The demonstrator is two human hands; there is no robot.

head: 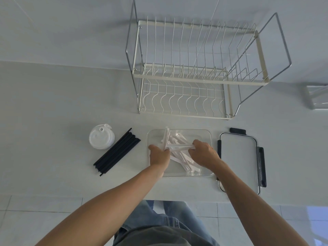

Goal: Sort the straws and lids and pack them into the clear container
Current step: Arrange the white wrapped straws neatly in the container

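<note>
The clear container (pixel 205 134) sits on the counter in front of me, with several white wrapped straws (pixel 179 138) lying loose inside it. Both hands are inside the container. My left hand (pixel 158 155) grips some of the wrapped straws at its left side. My right hand (pixel 204 154) pinches the other end of a wrapped straw (pixel 179 147) stretched between the two hands. A bundle of black straws (pixel 117 151) lies on the counter left of the container. A stack of white cup lids (pixel 101 139) stands further left.
The container's own lid (pixel 239 157), clear with dark clips, lies flat to the right. A two-tier wire dish rack (pixel 191 71) stands behind against the wall. A clear object (pixel 317 96) sits at the far right edge. The counter's front edge runs just below my forearms.
</note>
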